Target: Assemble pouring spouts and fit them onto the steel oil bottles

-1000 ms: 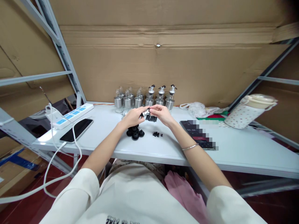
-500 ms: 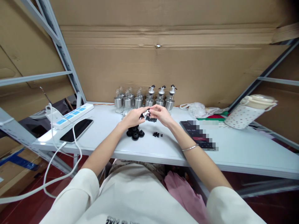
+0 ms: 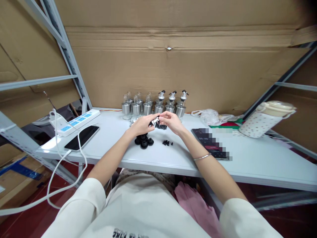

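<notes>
My left hand (image 3: 143, 125) is closed round a silver-white bottle pourer (image 3: 155, 121) with black parts, held tilted above the table. The fingertips of my right hand (image 3: 171, 122) pinch at the pourer's upper end, where a small dark piece shows; the fingers partly hide it. Just behind the hands lies a row of short black tubes (image 3: 162, 127). Below my left hand sits a cluster of round black stoppers (image 3: 144, 142). Several tiny black caps (image 3: 166, 142) are scattered to their right.
Glass-and-steel bottles (image 3: 148, 108) line the back; some carry pourers (image 3: 172, 96). At left are a power strip (image 3: 79, 122), a phone (image 3: 82, 138) and white cables. To the right lie another phone (image 3: 210, 143), a plastic bag (image 3: 209, 117) and a dotted jug (image 3: 262, 122).
Both hands stay together at the pourer, with only slight finger movement. The whole view has shifted very slightly; nothing on the table has moved.
</notes>
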`<state>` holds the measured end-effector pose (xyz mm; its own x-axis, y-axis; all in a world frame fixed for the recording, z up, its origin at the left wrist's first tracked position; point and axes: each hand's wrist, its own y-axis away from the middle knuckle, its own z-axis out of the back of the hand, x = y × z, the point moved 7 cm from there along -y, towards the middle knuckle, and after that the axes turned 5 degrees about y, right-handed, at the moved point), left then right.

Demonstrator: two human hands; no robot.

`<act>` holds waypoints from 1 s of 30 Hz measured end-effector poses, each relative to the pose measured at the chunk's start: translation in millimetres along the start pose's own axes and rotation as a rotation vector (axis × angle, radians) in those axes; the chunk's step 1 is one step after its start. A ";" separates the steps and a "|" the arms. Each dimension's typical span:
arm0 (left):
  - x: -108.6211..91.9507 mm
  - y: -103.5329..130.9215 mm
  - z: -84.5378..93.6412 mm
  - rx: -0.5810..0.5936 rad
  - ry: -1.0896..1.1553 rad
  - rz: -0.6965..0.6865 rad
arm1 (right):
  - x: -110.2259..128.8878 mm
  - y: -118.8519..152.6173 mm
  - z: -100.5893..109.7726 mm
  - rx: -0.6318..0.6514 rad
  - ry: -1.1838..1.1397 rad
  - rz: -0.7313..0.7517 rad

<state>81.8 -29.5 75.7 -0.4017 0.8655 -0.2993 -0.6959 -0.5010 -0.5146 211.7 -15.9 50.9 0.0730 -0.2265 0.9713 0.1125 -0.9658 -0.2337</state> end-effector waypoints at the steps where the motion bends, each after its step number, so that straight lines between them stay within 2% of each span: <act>1: -0.2 -0.1 0.2 -0.002 0.005 -0.001 | 0.1 -0.2 0.0 -0.004 0.002 0.003; 20: -2.5 0.8 8.6 -0.005 -0.049 0.084 | 12.9 5.2 -7.2 -0.035 0.159 0.125; 24: -2.7 0.5 11.8 -0.028 -0.026 0.101 | 9.8 4.3 -7.9 -0.015 0.113 0.100; 30: 1.0 0.2 15.9 -0.121 0.025 0.094 | 4.2 4.3 -10.2 0.053 -0.076 -0.004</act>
<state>71.7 -28.7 88.1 -0.4451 0.8155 -0.3700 -0.5784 -0.5772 -0.5764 202.4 -22.3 54.4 0.1468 -0.2104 0.9665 0.1656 -0.9581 -0.2337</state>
